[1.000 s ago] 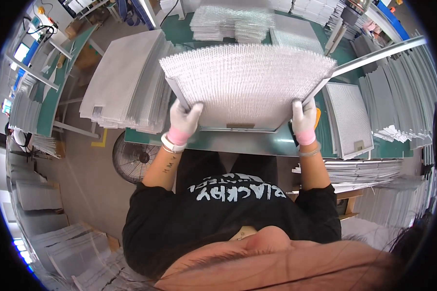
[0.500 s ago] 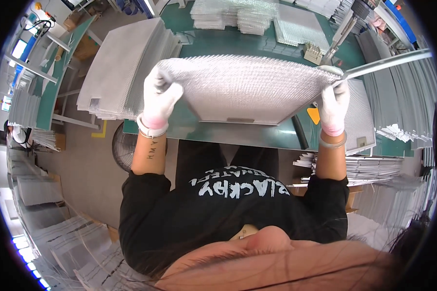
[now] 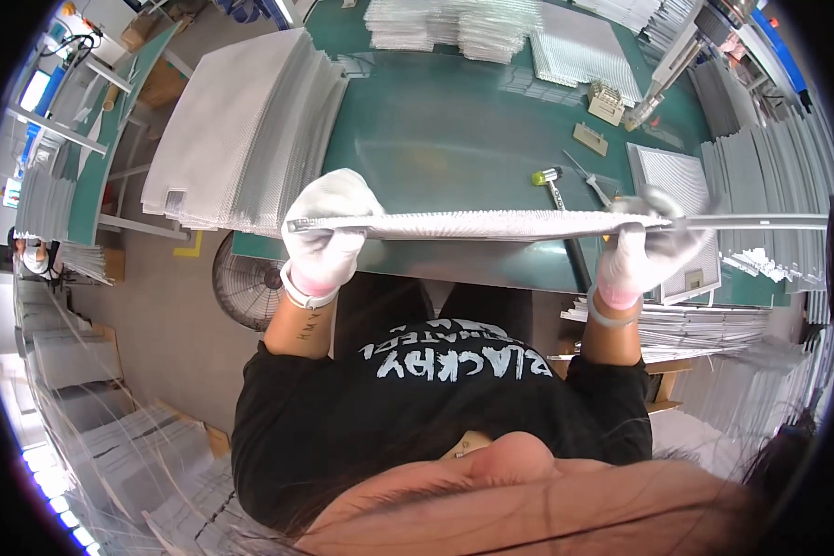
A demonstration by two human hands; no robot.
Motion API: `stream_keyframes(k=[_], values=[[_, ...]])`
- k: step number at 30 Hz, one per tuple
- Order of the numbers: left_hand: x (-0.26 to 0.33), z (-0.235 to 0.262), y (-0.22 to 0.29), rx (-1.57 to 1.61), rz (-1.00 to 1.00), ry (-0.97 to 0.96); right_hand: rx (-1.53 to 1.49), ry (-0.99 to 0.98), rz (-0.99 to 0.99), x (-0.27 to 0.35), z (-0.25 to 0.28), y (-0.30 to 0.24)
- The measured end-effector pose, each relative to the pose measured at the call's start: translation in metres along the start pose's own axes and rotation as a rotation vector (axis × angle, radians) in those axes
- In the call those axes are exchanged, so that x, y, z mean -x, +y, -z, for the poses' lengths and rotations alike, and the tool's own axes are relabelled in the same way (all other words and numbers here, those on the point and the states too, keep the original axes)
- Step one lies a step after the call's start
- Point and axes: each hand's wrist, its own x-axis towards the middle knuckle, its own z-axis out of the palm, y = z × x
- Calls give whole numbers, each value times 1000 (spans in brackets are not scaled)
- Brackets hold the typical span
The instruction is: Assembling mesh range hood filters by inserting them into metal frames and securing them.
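Observation:
A silvery mesh panel is upright before me, so only its thin upper edge shows as a long pale band. My left hand, in a white glove, is closed around the panel's left end. At the opposite end my gloved right hand pinches the corner, its fingers slightly blurred. From that hand a long, narrow metal strip extends to the right, level with the panel's edge. How strip and panel meet is hidden by the fingers.
On the green table lie a hammer, a screwdriver and a small beige block. A tall stack of mesh sheets stands left; a framed panel lies right. A fan is on the floor.
The panel has come down and nearer, tilting from a broad face to edge-on. Both hands lowered with it. The metal strip swung from slanting to level with the panel's edge.

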Motion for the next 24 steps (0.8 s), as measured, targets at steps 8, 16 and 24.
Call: stream_keyframes(k=[8, 16, 24], values=[[-2, 2, -7, -16, 82, 105, 295, -551, -164, -52, 25, -16], [-18, 13, 11, -26, 382, 23, 448, -1197, 160, -122, -23, -55], [-42, 8, 11, -64, 177, 14, 538, -1518, 291, -135, -68, -68]])
